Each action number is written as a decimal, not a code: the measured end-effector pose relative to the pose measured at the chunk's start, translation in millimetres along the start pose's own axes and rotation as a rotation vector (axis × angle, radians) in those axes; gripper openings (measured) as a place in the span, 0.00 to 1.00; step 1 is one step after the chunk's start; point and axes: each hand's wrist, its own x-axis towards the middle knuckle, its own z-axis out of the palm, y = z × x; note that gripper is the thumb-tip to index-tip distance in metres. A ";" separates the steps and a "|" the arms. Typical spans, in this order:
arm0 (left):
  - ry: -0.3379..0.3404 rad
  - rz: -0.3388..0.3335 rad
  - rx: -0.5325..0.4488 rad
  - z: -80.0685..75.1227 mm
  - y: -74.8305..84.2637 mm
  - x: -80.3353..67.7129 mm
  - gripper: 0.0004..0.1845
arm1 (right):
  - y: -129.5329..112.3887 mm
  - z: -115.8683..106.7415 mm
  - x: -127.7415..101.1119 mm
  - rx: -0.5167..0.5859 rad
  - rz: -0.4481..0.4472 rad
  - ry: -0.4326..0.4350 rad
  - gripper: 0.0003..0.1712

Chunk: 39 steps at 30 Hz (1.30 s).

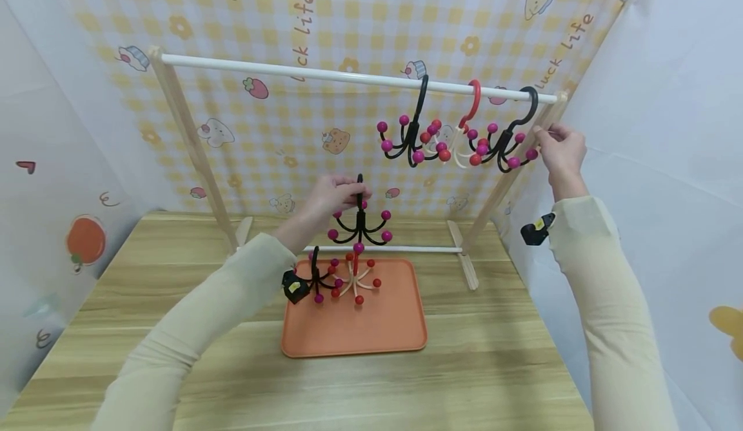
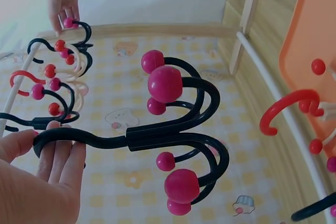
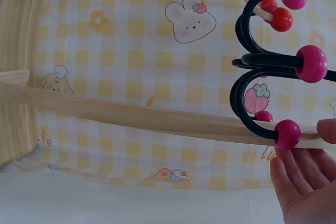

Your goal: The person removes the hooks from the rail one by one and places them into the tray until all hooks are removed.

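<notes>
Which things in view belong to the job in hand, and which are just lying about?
Seemingly part of the job:
left hand, holding a black hanger
right hand, at the right post of the rack
three hangers on its bar
orange tray with two more hangers

Only surroundings:
checked backdrop
white side sheets
wooden table

There it is on the checked cloth [image 1: 325, 115] — "luck life" in brown lettering [image 1: 304, 10], up at eleven o'clock in the head view, and again at two! The right wrist view catches scraps: "ife" at eight, "lu" at four. Yellow stickers [image 1: 295, 286] on the black wrist cameras [image 1: 530, 234] — too small to read.
</notes>
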 end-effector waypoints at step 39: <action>-0.143 -0.095 0.010 78.9 -89.8 -5.6 0.11 | -43.2 5.2 -69.1 -0.071 -0.012 -0.016 0.29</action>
